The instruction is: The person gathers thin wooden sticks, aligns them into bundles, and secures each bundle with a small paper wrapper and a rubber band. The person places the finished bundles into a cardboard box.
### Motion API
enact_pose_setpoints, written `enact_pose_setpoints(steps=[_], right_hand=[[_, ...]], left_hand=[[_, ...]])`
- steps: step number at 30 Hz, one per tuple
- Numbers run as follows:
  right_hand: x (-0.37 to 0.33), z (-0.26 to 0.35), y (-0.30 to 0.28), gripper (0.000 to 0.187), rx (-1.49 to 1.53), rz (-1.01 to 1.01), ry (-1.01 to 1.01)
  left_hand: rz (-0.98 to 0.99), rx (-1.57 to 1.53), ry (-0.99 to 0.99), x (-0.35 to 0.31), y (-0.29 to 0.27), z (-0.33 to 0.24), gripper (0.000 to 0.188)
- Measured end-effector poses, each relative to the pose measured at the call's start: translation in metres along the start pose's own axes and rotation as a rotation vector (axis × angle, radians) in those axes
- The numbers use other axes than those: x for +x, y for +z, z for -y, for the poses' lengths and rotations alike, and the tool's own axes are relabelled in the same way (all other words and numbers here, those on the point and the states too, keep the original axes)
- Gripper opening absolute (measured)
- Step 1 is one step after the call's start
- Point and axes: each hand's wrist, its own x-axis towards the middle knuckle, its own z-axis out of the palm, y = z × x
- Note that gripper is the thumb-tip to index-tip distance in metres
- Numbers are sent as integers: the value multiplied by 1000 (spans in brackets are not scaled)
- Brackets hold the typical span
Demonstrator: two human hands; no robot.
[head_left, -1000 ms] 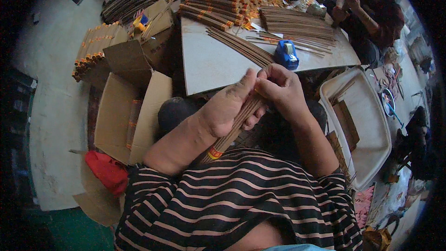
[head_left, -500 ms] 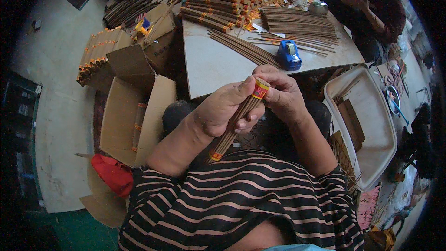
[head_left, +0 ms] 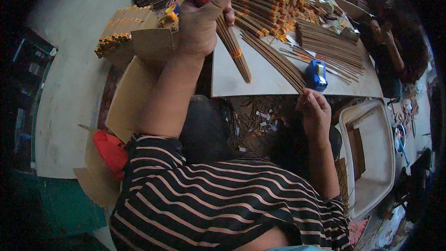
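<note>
My left hand (head_left: 197,28) is raised over the far left corner of the table, closed round a bundle of brown incense sticks (head_left: 230,46). A red and yellow band wraps the bundle's upper end, and an orange one circles it lower down. The bundle slants, its lower end pointing right and toward me. At the table's near edge my right hand (head_left: 317,110) has its fingertips pinched at the ends of several loose incense sticks (head_left: 274,62). Just beyond that hand stands a blue tape dispenser (head_left: 317,75).
On the white table (head_left: 232,74) lie stacked banded bundles (head_left: 260,4) and a spread of loose sticks (head_left: 330,44). A cardboard box (head_left: 132,97) stands left, near more bundles (head_left: 123,25). A white plastic tub (head_left: 383,158) is at right. Another person's arm (head_left: 392,46) shows far right.
My left hand has carried the bundle up and away to the far left. My right hand has let go of the bundle's band and moved right to the loose sticks. The view has shifted.
</note>
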Motion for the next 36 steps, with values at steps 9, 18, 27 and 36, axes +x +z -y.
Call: enact_pose_setpoints(steps=[9, 18, 27, 36], right_hand=[[-2, -17, -39, 15, -30, -184, 43], [-1, -24, -26, 16, -138, -144, 111], [14, -32, 62, 53, -957, 304, -123], [-11, -33, 137, 29, -553, 531, 663]], left_hand=[[-169, 127, -73, 5, -15, 74, 18], [-188, 208, -133, 2, -33, 118, 20], [-421, -239, -428, -14, -38, 60, 27], [-457, -532, -653, -94, -57, 52, 24]])
